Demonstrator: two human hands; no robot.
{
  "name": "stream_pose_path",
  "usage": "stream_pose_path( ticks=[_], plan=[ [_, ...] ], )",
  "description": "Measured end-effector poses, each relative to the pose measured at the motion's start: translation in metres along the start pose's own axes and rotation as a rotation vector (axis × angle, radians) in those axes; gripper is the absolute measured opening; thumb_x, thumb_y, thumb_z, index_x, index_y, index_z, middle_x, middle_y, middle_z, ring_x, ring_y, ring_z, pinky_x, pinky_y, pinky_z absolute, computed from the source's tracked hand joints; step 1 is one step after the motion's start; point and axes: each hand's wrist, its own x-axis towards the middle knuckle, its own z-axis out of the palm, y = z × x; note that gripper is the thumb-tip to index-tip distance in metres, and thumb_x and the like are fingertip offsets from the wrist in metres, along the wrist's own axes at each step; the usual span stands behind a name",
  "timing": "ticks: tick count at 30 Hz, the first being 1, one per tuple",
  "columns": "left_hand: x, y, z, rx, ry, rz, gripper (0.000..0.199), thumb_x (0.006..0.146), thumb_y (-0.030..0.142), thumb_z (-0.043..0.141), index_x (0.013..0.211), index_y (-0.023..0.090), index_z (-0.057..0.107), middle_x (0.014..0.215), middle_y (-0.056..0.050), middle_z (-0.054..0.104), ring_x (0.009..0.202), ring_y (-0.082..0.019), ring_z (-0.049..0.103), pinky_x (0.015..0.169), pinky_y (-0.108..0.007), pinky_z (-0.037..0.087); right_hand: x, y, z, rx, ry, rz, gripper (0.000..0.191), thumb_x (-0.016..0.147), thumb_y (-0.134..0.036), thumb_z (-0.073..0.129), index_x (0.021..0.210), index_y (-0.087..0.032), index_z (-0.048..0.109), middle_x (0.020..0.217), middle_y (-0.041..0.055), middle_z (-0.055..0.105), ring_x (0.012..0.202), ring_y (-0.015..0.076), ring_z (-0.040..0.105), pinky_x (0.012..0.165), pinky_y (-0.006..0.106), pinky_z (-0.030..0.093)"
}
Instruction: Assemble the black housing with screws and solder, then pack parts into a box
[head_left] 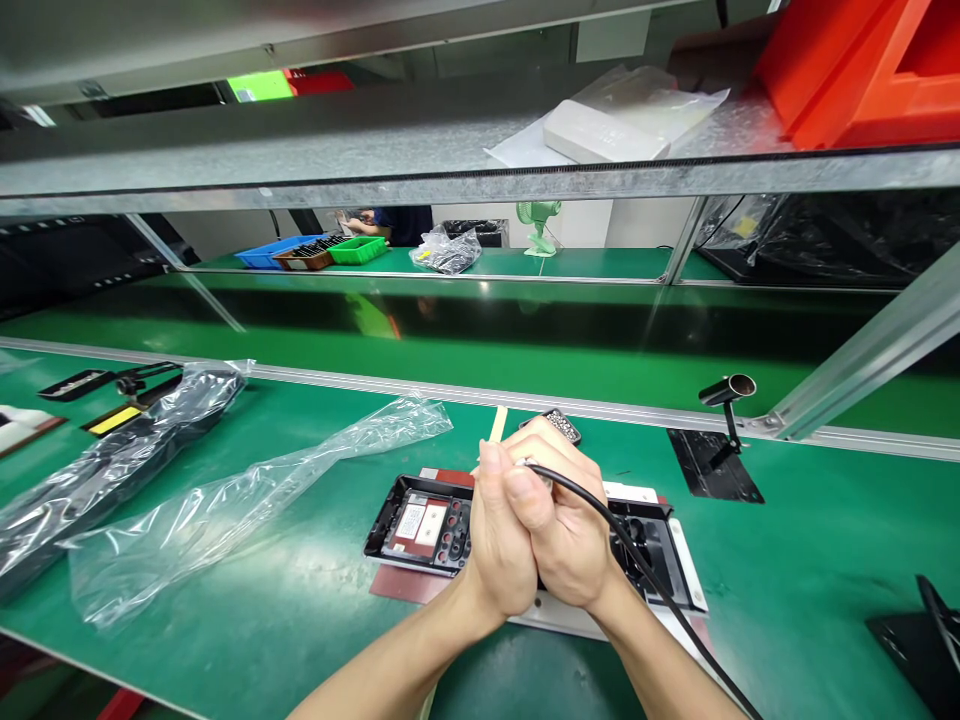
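Both my hands are pressed together above a black-framed panel (679, 545) lying on the green table. My left hand (501, 545) is closed, with a thin pale strip (499, 424) sticking up beyond its fingertips; what its fingers grip is hidden. Against it, my right hand (566, 520) is closed around the end of a black cable (637, 545), which runs down to the lower right. The panel's left part shows a tray with a white label (411, 521) and round holes. Reddish sheet (405, 584) shows under the panel.
Clear plastic bags (247, 500) and a wrapped black part (127, 460) lie at left. A metal tube holder (727, 390) stands at right on a black plate (712, 465). A metal shelf (375, 190) crosses above, bearing a red bin (862, 100). Behind, a person's arm (367, 228) shows.
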Motion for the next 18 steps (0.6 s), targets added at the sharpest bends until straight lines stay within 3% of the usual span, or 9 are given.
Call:
stream_pose_path(
  ticks=[5, 9, 18],
  plan=[
    [0.0004, 0.0005, -0.0014, 0.014, 0.002, 0.008, 0.056, 0.108, 0.059, 0.024, 0.089, 0.020, 0.060, 0.087, -0.006, 0.067, 0.079, -0.020, 0.065, 0.079, -0.038, 0.057, 0.0002, 0.0002, -0.0004, 0.008, 0.005, -0.009, 0.032, 0.102, -0.038, 0.055, 0.077, -0.021, 0.066, 0.076, 0.0018, 0.066, 0.073, 0.0151, 0.058, 0.070, 0.033, 0.049],
    [0.0012, 0.0012, -0.0004, 0.005, -0.021, 0.032, 0.060, 0.108, 0.060, 0.021, 0.082, 0.021, 0.059, 0.081, -0.005, 0.066, 0.073, -0.019, 0.063, 0.074, -0.036, 0.056, 0.0002, 0.0005, -0.0005, 0.006, 0.000, -0.002, 0.033, 0.102, -0.039, 0.054, 0.077, -0.021, 0.068, 0.078, 0.0028, 0.067, 0.074, 0.0157, 0.059, 0.070, 0.034, 0.050],
    [0.0011, 0.0018, 0.0010, 0.009, 0.035, -0.016, 0.061, 0.105, 0.067, 0.025, 0.084, 0.020, 0.058, 0.081, -0.004, 0.064, 0.073, -0.020, 0.061, 0.076, -0.039, 0.054, -0.0020, 0.0037, -0.0024, 0.004, -0.011, 0.004, 0.031, 0.102, -0.038, 0.055, 0.081, -0.021, 0.070, 0.081, 0.0031, 0.068, 0.077, 0.0158, 0.061, 0.072, 0.034, 0.050]
  ],
)
